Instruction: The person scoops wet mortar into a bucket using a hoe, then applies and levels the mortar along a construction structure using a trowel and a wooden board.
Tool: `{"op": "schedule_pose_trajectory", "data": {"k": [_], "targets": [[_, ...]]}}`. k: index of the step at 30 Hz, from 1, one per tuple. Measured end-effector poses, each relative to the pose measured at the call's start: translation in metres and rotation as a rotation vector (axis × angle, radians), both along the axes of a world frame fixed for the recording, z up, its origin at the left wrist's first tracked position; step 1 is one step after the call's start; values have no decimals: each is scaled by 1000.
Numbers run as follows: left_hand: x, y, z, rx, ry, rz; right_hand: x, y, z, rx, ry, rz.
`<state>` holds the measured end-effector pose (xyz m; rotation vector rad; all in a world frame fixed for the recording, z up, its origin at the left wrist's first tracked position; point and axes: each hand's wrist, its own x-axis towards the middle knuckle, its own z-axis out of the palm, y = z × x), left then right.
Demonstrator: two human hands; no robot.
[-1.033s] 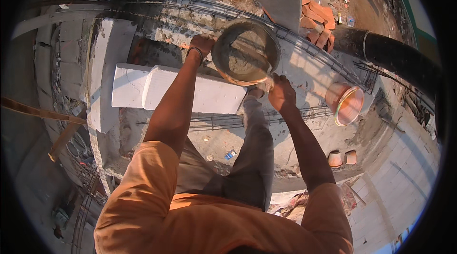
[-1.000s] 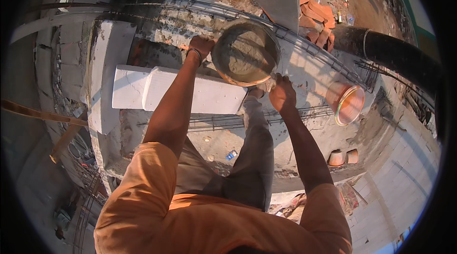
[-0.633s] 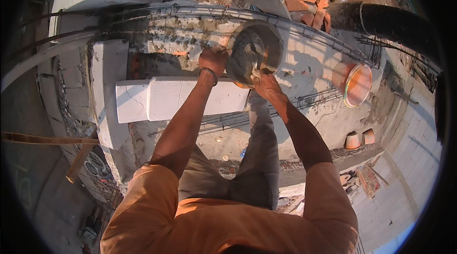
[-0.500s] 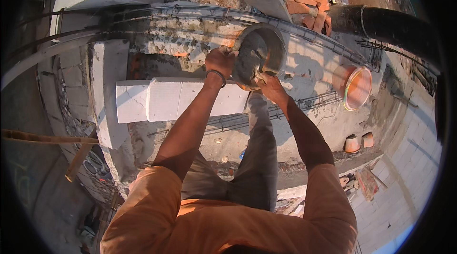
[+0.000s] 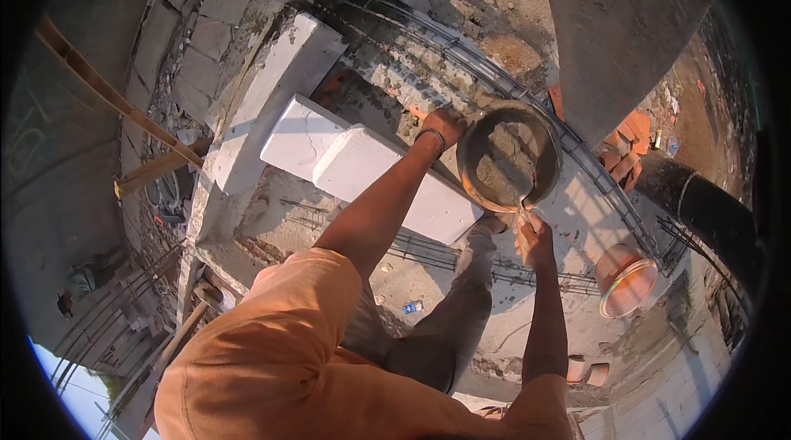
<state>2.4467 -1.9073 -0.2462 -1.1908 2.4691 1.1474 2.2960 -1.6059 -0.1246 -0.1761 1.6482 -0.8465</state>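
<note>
My left hand (image 5: 445,127) is closed on the left side of the rim of a round, dark bucket (image 5: 471,161). Grey wet mortar (image 5: 507,147) lies inside it. At the bucket's near edge my right hand (image 5: 533,239) is wrapped round the handle of what looks like a trowel (image 5: 522,205). Its blade reaches over the rim into the mortar, partly buried. Left of the bucket, white lightweight blocks (image 5: 395,184) lie in a row along the wall top, beneath my left forearm. The shorter white block (image 5: 303,139) at the row's far end has a crack line.
Rebar (image 5: 610,189) runs along the wall's far side. An orange-tinted bucket (image 5: 628,283) lies tipped at right, near a thick black pipe (image 5: 700,193). Broken bricks (image 5: 626,143) are heaped beyond. A grey panel (image 5: 618,28) juts in from above. One white block (image 5: 280,98) stands crosswise at left.
The whole view has turned, so the wall now slants down to the right. My right hand has drawn back to the bucket's near outer side. My left hand stays on the rim.
</note>
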Motion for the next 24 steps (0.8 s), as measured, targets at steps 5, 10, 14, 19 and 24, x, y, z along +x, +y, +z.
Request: {"op": "schedule_pose_trajectory", "data": {"k": [5,10,14,19,24], "targets": [[82,6,31,251,-219,542,4,-38,44,97,-1,84],[266,33,41,293,-111,762,12,-137,71,-115,145,349],[431,79,58,236,-147,998,40,-266,94,-256,194,572],[558,131,99,289,-437,1365,38,-428,86,-515,613,1061],[610,184,104,420,-578,1485,138,-558,148,-161,828,1230]]}}
